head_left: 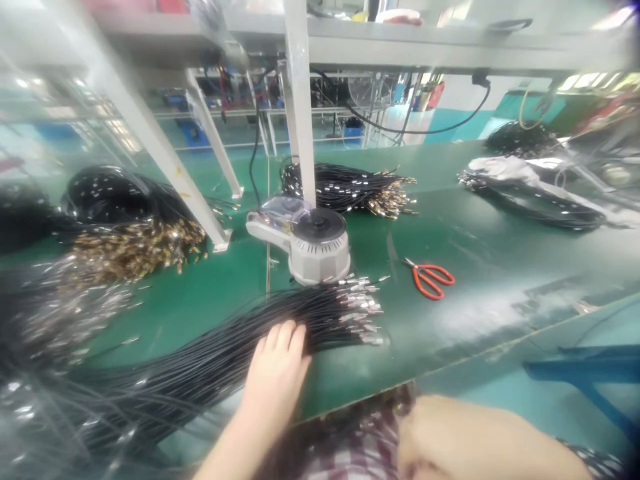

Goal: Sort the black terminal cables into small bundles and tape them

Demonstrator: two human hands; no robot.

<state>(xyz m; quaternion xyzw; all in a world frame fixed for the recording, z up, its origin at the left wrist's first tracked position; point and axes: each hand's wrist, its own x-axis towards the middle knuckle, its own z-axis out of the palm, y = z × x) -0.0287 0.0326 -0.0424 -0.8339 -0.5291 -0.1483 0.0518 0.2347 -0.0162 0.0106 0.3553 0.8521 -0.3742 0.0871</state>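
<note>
My left hand [277, 363] lies on top of a thick bundle of black cables [215, 343], its fingers stretched out side by side across them. White and silvery tips [361, 310] on the cables fan out just to the right of that hand. The bundle runs down to the lower left, where it blurs. At the bottom edge my right hand [417, 440] is held close to the checked clothing, away from the bundle; its fingers are hidden and blurred. Red-handled scissor-like snips [430, 277] rest on the green table, right of the cable tips.
A white round device with a black disc [320, 243] stands behind the bundle. Another cable bundle with brass-coloured ends [350, 190] lies behind it, and more cables [130, 247] are heaped left. White posts [300, 100] hold a shelf. Coiled cables [540, 200] lie at right.
</note>
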